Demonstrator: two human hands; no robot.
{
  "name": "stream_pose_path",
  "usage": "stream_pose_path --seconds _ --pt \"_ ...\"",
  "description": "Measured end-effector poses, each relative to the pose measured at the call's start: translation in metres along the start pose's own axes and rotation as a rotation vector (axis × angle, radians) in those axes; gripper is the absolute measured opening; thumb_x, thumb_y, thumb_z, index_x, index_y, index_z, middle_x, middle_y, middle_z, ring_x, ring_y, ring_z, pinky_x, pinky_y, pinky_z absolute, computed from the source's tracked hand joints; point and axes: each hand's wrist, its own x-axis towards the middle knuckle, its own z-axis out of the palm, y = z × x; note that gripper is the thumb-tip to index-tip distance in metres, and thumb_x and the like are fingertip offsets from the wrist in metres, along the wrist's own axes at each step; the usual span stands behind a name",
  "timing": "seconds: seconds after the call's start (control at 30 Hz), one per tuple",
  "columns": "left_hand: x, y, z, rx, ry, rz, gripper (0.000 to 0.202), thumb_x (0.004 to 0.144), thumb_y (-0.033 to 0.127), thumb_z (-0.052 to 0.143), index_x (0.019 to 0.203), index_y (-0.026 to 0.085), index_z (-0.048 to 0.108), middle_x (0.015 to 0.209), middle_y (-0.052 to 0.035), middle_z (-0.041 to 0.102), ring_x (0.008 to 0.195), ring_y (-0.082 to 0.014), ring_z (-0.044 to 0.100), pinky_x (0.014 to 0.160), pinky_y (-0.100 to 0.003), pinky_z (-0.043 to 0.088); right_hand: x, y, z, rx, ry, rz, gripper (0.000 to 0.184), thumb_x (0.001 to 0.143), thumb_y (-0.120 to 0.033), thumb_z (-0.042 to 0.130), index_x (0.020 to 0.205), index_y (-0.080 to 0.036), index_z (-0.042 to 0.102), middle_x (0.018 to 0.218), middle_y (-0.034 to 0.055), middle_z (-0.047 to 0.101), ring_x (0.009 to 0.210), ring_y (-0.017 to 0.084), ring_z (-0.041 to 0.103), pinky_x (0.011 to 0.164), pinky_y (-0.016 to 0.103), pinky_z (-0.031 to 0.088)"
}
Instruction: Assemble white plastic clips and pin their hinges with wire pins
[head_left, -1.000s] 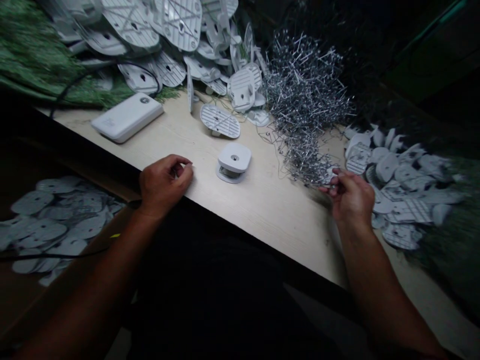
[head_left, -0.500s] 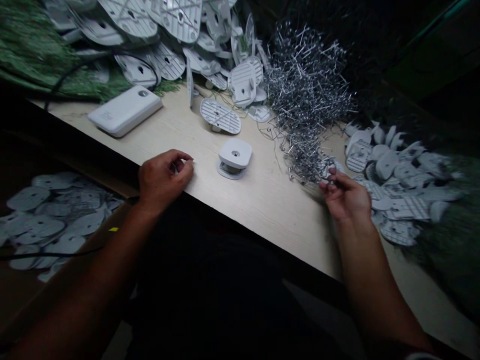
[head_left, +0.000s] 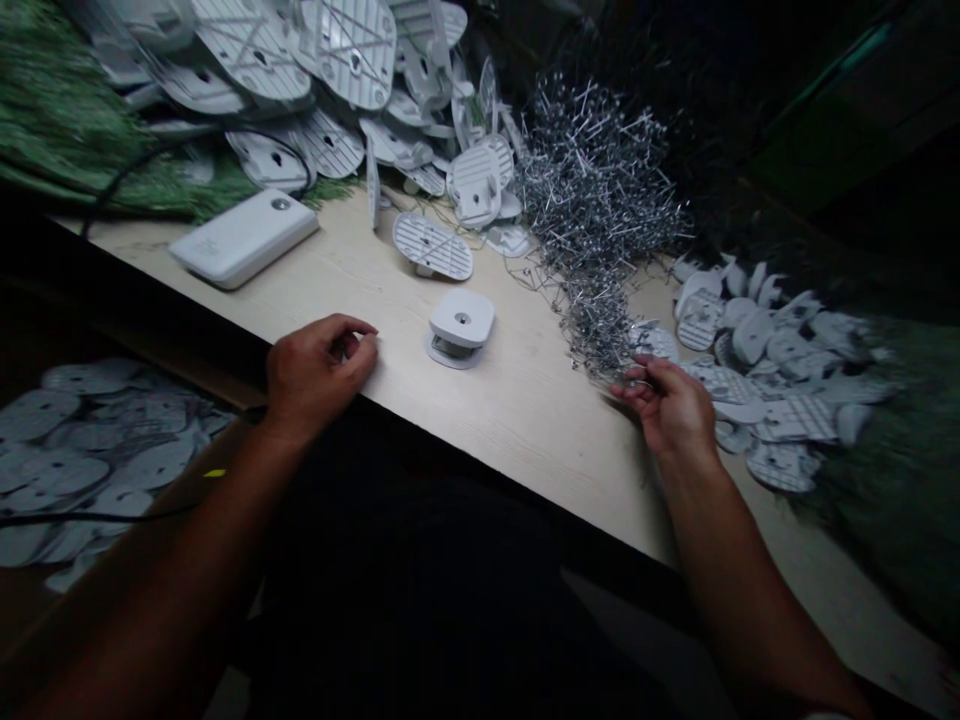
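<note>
Metal clips (head_left: 600, 215) (tangled) at right hand (head_left: 671, 405)

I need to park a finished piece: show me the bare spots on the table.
Bare: between left hand, clip and power bank; also between clip and right hand along the table edge. Crowded: plates behind, wire pile, plates right.

Dim light falls from above onto the pale wooden tabletop (head_left: 517, 400) and glints on the tangled pile of silver wire pieces (head_left: 600, 200), while corners sink into near-black shadow and edges smear and bend.
</note>
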Motion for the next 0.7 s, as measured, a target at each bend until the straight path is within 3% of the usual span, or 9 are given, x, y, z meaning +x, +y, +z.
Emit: stream_pose_path --seconds 0.1,0.2,0.3,0.43,0.53,0.7 --pt "0.000 0.003 -0.003 0.015 -0.017 0.002 0.024 0.093 0.044 0.065 0.101 0.026 0.078 0.080 -0.0007 0.070 0.070 -0.0188 0.062 0.071 -0.035 0.045 0.000 0.003 -0.003 -0.095 -0.019 0.017 0.020 0.075 -0.030 0.080 0.091 -0.018 0.077 0.080 0.0013 0.077 0.054 0.014 0.071 0.063 0.035 0.070" --pt "0.001 0.009 -0.006 0.047 -0.060 -0.002 0.028 0.092 0.043 0.066 0.105 0.022 0.080 0.081 -0.0015 0.071 0.070 -0.0179 0.062 0.071 -0.034 0.044 0.002 0.005 -0.007 -0.180 -0.024 -0.046 0.027 0.076 -0.039 0.085 0.094 -0.019 0.077 0.084 0.0005 0.078 0.055 0.012 0.071 0.059 0.028 0.067" --pt "0.002 0.014 -0.009 0.050 -0.092 -0.016 0.030 0.090 0.043 0.066 0.107 0.023 0.080 0.081 -0.0011 0.072 0.068 -0.0175 0.062 0.070 -0.033 0.044 0.006 0.003 -0.013 -0.319 -0.059 -0.198 0.032 0.080 -0.045 0.085 0.099 -0.019 0.081 0.088 0.0021 0.078 0.061 0.013 0.072 0.056 0.024 0.063" --pt "0.004 0.015 -0.009 0.068 -0.129 -0.026 0.030 0.089 0.044 0.065 0.108 0.026 0.081 0.083 -0.0011 0.074 0.069 -0.0188 0.063 0.069 -0.033 0.044 0.013 -0.007 -0.015 -0.376 0.011 -0.432 0.029 0.084 -0.043 0.082 0.098 -0.018 0.084 0.076 0.0007 0.075 0.059 0.013 0.067 0.052 0.023 0.059" --pt "0.005 0.013 -0.009 0.076 -0.134 -0.030 0.030 0.089 0.045 0.065 0.107 0.027 0.081 0.084 -0.0017 0.074 0.069 -0.0195 0.064 0.069 -0.034 0.044 0.018 -0.014 -0.011 -0.432 -0.064 -0.452 0.028 0.085 -0.041 0.081 0.100 -0.017 0.085 0.074 0.0009 0.074 0.055 0.012 0.065 0.050 0.022 0.056" --pt "0.005 0.011 -0.010 0.063 -0.140 -0.030 0.030 0.088 0.048 0.064 0.105 0.029 0.080 0.084 -0.0016 0.075 0.069 -0.0195 0.064 0.069 -0.033 0.044 0.025 -0.025 -0.007 -0.310 -0.024 -0.344 0.028 0.075 -0.043 0.087 0.085 -0.018 0.081 0.065 -0.0022 0.068 0.043 0.010 0.055 0.046 0.027 0.059"
